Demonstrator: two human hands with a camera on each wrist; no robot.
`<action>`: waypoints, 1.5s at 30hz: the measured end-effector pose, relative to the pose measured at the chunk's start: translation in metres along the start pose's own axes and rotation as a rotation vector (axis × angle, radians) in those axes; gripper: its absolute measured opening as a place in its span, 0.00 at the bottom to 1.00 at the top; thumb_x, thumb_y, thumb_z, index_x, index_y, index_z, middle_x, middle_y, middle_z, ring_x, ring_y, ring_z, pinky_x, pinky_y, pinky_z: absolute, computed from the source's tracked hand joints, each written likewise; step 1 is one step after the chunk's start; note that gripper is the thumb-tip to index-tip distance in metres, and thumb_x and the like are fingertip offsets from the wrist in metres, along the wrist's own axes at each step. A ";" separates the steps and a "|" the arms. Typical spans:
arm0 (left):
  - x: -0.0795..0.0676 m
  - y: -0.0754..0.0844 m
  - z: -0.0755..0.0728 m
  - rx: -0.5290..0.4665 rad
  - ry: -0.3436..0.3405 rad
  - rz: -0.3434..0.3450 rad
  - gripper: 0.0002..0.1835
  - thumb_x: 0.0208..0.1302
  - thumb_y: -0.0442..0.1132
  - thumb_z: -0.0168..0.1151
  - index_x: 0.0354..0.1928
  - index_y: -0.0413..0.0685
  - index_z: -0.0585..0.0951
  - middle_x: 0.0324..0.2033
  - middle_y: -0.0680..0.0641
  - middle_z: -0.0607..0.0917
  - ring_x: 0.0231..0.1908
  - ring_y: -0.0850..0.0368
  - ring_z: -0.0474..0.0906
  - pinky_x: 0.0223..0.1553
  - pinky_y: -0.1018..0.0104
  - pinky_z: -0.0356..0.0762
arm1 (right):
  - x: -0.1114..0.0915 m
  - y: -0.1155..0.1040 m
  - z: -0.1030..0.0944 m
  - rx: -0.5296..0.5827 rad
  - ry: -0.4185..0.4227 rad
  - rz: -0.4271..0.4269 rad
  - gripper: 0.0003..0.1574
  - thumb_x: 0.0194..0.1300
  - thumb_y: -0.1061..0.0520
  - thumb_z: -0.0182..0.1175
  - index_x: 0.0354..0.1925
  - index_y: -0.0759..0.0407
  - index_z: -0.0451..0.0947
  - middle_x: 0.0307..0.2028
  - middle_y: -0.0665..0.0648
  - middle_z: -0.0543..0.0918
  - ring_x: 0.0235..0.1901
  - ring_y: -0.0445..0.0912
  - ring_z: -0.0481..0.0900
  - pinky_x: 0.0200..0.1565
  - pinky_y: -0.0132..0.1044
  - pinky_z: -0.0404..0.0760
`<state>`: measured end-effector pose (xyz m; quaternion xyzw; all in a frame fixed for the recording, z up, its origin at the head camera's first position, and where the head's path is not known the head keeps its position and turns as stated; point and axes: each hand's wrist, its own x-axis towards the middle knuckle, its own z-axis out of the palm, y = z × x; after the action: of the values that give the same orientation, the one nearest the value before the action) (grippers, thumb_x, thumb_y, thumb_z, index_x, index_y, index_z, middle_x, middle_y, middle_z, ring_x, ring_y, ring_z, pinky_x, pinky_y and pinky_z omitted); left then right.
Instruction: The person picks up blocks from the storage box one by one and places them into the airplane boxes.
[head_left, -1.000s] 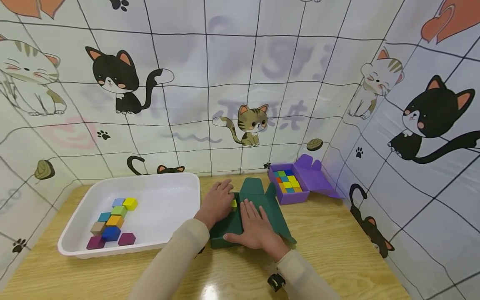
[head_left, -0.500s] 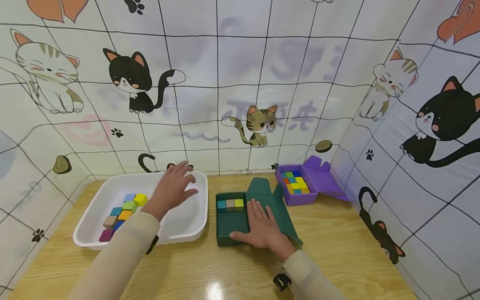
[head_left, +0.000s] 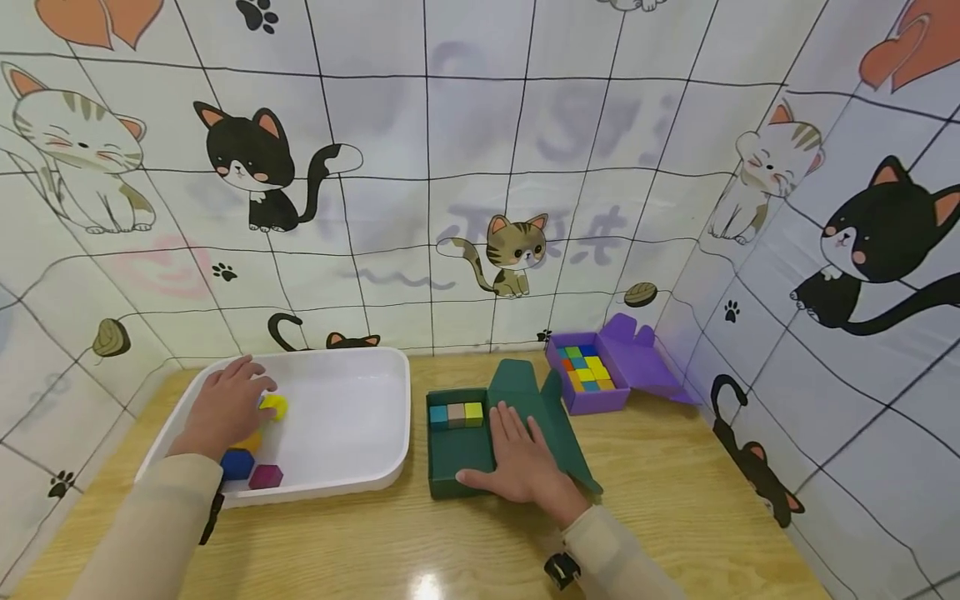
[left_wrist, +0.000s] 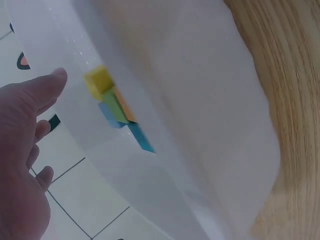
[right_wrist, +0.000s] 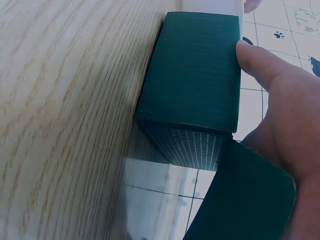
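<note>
My left hand (head_left: 225, 408) is over the coloured blocks at the left of the white tray (head_left: 345, 425), covering several of them. Around it show a yellow block (head_left: 277, 406), an orange block (head_left: 251, 443), a dark blue block (head_left: 237, 464) and a magenta block (head_left: 266, 477). In the left wrist view its fingers (left_wrist: 40, 92) are apart from the blocks and hold nothing. My right hand (head_left: 521, 458) rests flat on the folded-back lid of the green box (head_left: 461, 457). Inside that box, a blue block (head_left: 438, 417), a tan block (head_left: 457, 415) and a yellow-green block (head_left: 473, 414) form a row.
A purple box (head_left: 600, 403) filled with coloured blocks stands at the back right, its lid (head_left: 647, 367) folded out to the right. Behind the wooden table (head_left: 360, 542) hangs a cat-patterned sheet (head_left: 390, 208), which also covers the sides.
My left hand has left the green box and moved left over the tray to the blocks. Three blocks in the green box are now uncovered. The right hand stays on the lid.
</note>
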<state>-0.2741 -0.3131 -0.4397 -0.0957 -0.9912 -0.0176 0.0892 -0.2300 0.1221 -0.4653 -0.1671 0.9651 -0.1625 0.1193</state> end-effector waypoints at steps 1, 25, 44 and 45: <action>0.000 -0.002 0.001 -0.003 -0.011 -0.011 0.18 0.51 0.41 0.74 0.44 0.43 0.85 0.54 0.33 0.77 0.65 0.30 0.58 0.64 0.29 0.58 | 0.000 0.000 0.000 0.000 0.003 -0.001 0.71 0.55 0.18 0.50 0.77 0.60 0.39 0.78 0.60 0.41 0.78 0.55 0.40 0.76 0.57 0.38; 0.003 -0.001 0.024 0.069 -0.100 -0.088 0.24 0.52 0.40 0.69 0.49 0.33 0.80 0.55 0.25 0.72 0.61 0.26 0.58 0.59 0.28 0.63 | 0.000 0.001 0.001 -0.027 0.012 0.000 0.71 0.56 0.17 0.49 0.77 0.60 0.40 0.78 0.60 0.43 0.78 0.55 0.42 0.76 0.57 0.41; 0.003 -0.002 0.034 0.042 -0.029 -0.055 0.14 0.48 0.35 0.72 0.39 0.41 0.84 0.52 0.28 0.76 0.62 0.27 0.59 0.59 0.27 0.63 | -0.001 -0.001 0.001 -0.033 0.006 0.005 0.70 0.57 0.18 0.50 0.77 0.60 0.40 0.78 0.60 0.43 0.78 0.54 0.42 0.76 0.57 0.41; 0.003 -0.002 0.034 0.038 -0.033 -0.058 0.14 0.48 0.35 0.72 0.39 0.41 0.84 0.52 0.29 0.76 0.63 0.27 0.58 0.59 0.27 0.63 | -0.002 -0.001 0.000 -0.034 0.005 0.005 0.70 0.57 0.18 0.50 0.77 0.60 0.40 0.78 0.60 0.43 0.78 0.54 0.42 0.76 0.57 0.41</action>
<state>-0.2838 -0.3128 -0.4729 -0.0656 -0.9951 0.0000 0.0741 -0.2279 0.1213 -0.4648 -0.1661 0.9685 -0.1462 0.1142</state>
